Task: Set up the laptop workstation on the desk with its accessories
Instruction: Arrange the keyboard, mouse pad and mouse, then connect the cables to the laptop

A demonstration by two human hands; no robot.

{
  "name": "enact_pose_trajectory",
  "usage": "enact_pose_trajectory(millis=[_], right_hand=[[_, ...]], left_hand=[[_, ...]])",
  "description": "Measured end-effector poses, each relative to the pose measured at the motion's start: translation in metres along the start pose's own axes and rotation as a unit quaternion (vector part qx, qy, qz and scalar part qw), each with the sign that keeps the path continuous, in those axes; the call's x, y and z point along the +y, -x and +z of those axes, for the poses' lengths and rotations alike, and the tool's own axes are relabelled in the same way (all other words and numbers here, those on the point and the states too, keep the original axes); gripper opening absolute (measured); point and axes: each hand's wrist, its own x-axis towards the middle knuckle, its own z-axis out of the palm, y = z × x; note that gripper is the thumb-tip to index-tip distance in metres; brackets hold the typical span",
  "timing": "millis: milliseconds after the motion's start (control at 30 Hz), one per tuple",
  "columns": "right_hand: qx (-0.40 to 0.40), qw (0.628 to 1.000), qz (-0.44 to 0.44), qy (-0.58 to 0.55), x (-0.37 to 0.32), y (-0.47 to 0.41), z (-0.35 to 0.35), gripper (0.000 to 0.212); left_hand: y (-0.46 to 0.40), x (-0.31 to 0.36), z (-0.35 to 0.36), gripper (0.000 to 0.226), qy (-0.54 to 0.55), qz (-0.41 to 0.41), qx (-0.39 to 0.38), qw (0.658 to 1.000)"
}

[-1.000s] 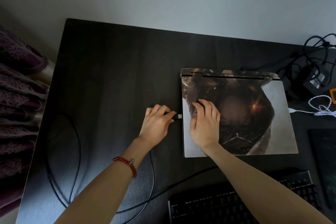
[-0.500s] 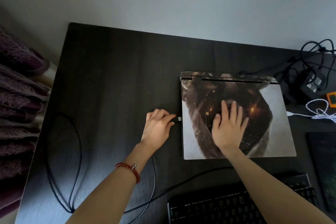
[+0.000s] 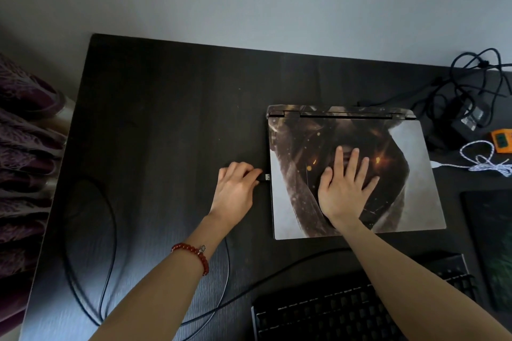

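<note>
Left hand (image 3: 235, 191) pinching USB plug (image 3: 264, 177) at left edge of closed laptop (image 3: 357, 171); metal tip showing, so judged not fully seated. Right hand (image 3: 343, 188) flat on lid, fingers spread, gripping nothing, bracing against sideways push. Laptop flat on dark wood-grain desk (image 3: 166, 119), under right hand and just right of left. Rigid slab, smooth printed skin on lid, likely slippery on desk; brace needed. Plug small, stiff; best held by moulded shell, not cable (image 3: 227, 266). Cable thin, limp, trailing back under left wrist. Black keyboard (image 3: 346, 313) near forearms. Tangled cords and power brick (image 3: 465, 122) beyond right hand.
</note>
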Motion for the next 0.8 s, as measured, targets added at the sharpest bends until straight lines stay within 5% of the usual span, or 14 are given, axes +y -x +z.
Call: enact_pose_trajectory(millis=[800], right_hand=[[0.015, 1.000, -0.004, -0.003, -0.0016, 0.0004, 0.0008, 0.056]], left_hand=[[-0.0023, -0.0004, -0.0066, 0.020, 0.044, 0.009, -0.030, 0.999]])
